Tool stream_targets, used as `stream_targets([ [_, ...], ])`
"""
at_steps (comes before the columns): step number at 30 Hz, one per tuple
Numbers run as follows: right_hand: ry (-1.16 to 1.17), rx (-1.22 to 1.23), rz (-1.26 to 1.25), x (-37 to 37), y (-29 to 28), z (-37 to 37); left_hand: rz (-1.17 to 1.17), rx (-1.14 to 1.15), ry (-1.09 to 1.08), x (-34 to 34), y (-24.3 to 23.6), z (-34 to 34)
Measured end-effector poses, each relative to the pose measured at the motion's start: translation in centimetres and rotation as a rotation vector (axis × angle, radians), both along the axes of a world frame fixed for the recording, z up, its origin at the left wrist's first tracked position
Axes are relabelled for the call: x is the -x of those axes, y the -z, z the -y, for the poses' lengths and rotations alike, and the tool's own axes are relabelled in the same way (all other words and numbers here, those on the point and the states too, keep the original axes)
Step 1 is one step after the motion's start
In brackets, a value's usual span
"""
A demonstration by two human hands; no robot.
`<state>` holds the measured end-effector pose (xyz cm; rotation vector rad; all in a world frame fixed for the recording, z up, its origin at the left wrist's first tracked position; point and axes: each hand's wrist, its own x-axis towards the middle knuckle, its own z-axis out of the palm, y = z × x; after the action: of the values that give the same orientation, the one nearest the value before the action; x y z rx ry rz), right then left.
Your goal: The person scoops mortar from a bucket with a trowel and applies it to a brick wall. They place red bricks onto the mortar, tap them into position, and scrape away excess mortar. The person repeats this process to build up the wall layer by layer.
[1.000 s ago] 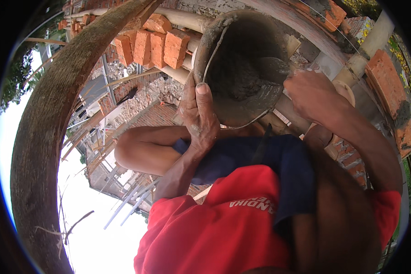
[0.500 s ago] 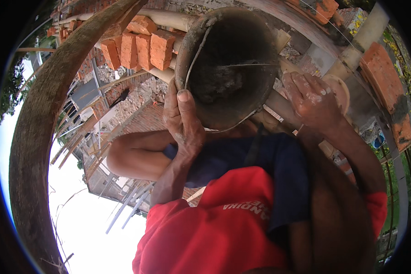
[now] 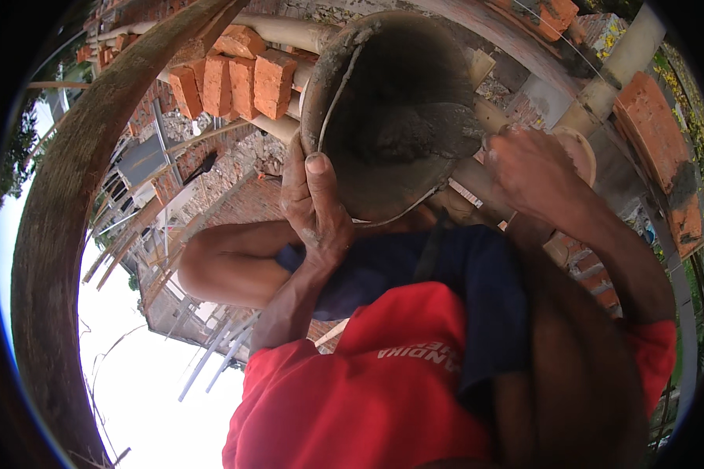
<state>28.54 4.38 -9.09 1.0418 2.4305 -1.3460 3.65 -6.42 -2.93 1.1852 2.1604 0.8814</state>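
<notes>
A dark, mortar-crusted bucket is tilted in front of me, its mouth facing me. My left hand grips its near-left rim, thumb on the inside and fingers around the outer wall. Wet grey mortar lies in the dark interior. A trowel reaches into the bucket from the right, its blade smeared with mortar. My right hand is closed around the trowel's handle, which the fingers hide, just beyond the right rim. A thin wire handle runs across the bucket's left side.
Several orange bricks sit on bamboo poles left of the bucket. A thick wooden post curves up the left side. At right are a mortar-smeared brick course and a bamboo pole. Rubble and planks show far below.
The trowel blade has turned from edge-on to showing its mortar-smeared face. My right hand has rotated and shifted slightly. My left hand keeps its grip on the bucket.
</notes>
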Motion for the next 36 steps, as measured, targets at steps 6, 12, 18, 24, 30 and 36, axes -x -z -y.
stream_targets([
  [6,0.121,0.29,-0.132,2.2,2.0,2.3,0.055,-0.012,-0.041,0.1,0.2,0.1],
  [12,0.221,0.399,-0.238,0.2,1.0,2.2,0.051,0.006,-0.049,1.9,-0.4,-0.2],
  [18,0.461,-0.034,-0.308,-4.6,-1.2,3.4,0.006,0.215,-0.122,8.6,-2.6,-1.2],
  [24,0.676,-0.033,-0.325,-9.2,-5.3,1.2,-0.551,0.611,-0.064,15.4,-0.5,0.7],
  [30,0.808,-0.219,-0.071,-12.9,-7.4,-1.4,-0.939,0.315,0.048,10.7,-1.5,-1.7],
  [36,0.853,-0.478,-0.015,-12.7,-6.3,-3.4,1.046,-0.385,-0.178,-8.9,1.3,-5.9],
])
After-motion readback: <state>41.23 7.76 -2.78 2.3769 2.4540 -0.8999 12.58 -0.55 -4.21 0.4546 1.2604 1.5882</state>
